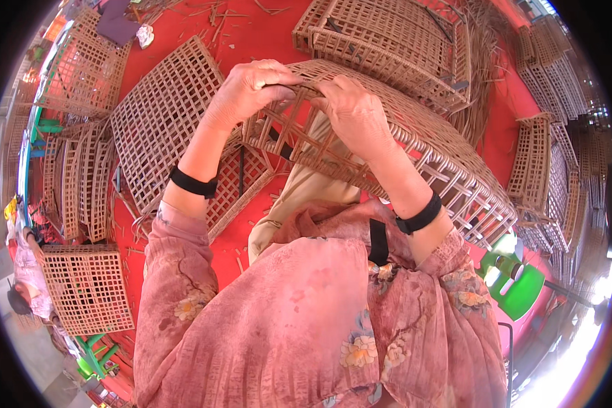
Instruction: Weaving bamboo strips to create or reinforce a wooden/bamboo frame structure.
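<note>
While both the left hand (251,88) and right hand (352,109) pinch the woven cane basket's (421,146) rim closed-fingered, a dry strip could snap or the basket slide off her lap.

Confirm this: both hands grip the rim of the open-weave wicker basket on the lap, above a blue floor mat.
Wrong colour. The head view shows a red floor mat; the left hand and right hand do grip the rim of the open-weave wicker basket on the lap.

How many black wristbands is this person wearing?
2: one black wristband on the left forearm, below the left hand, and another black wristband on the right forearm, below the right hand. Both hands grip a woven basket.
</note>
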`<state>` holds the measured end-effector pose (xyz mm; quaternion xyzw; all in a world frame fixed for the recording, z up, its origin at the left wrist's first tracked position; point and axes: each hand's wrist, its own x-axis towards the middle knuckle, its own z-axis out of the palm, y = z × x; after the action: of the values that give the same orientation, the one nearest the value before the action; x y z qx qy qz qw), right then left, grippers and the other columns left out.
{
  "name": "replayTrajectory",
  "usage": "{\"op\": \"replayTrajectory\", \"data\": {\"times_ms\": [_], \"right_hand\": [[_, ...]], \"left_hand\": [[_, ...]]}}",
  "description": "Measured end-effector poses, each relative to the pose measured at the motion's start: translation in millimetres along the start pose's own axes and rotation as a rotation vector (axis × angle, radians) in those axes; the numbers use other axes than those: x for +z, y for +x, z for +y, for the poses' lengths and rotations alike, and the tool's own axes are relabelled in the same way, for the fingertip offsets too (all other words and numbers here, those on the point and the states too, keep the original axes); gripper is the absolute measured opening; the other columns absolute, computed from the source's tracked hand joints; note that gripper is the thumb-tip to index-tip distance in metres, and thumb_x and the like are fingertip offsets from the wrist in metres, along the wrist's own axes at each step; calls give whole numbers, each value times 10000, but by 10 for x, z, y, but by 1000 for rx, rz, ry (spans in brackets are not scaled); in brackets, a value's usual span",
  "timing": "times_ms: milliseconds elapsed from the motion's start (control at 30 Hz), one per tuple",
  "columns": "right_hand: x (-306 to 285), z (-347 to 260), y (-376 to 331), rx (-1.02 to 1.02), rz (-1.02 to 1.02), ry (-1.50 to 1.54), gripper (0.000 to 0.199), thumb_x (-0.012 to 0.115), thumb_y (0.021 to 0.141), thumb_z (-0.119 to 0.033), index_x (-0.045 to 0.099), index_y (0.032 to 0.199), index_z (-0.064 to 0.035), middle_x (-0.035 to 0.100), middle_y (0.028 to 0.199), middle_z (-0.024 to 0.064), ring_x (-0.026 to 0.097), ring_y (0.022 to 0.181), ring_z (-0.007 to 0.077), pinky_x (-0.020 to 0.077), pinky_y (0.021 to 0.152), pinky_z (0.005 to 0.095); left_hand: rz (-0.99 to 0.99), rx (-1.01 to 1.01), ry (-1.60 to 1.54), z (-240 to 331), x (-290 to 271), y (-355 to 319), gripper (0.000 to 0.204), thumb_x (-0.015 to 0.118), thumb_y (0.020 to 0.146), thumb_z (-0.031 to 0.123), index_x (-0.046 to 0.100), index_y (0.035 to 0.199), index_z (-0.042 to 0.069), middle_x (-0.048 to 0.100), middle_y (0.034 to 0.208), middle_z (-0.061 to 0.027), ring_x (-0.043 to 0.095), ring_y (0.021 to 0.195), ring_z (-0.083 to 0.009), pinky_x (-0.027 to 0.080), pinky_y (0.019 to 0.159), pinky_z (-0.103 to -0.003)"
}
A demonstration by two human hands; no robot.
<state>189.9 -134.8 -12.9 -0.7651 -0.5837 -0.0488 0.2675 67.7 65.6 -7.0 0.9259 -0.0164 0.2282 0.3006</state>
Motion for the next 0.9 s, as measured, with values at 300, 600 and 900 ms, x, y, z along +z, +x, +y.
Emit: {"op": "replayTrajectory", "data": {"times_ms": [300, 600, 900], "right_hand": [[-571, 104, -687, 158, 54, -129, 516, 754, 799, -194, 581, 1263, -47, 616, 1155, 106, 574, 1114, 306, 453, 950, 437], [-379, 216, -753, 69, 96, -194, 466, 675, 816, -112, 582, 1268, -44, 624, 1198, 105, 581, 1116, 274, 458, 922, 425], [-374, 316, -721, 12, 161, -84, 352, 679, 841, -126, 632, 1180, -41, 667, 1083, 102, 621, 1022, 258, 497, 870, 392]], "left_hand": [[-106, 16, 30, 551, 318, 2, 458, 714, 823, 100, 649, 1276, 104, 621, 1292, -98, 553, 1233, -297, 426, 1063, -411], [-223, 94, 67, 582, 349, 147, 431, 670, 826, 22, 654, 1252, 86, 643, 1259, -105, 591, 1190, -311, 480, 1016, -408], [-78, 110, 28, 565, 422, 133, 342, 724, 795, 36, 724, 1136, 66, 700, 1117, -94, 660, 1034, -279, 545, 897, -371]]}}
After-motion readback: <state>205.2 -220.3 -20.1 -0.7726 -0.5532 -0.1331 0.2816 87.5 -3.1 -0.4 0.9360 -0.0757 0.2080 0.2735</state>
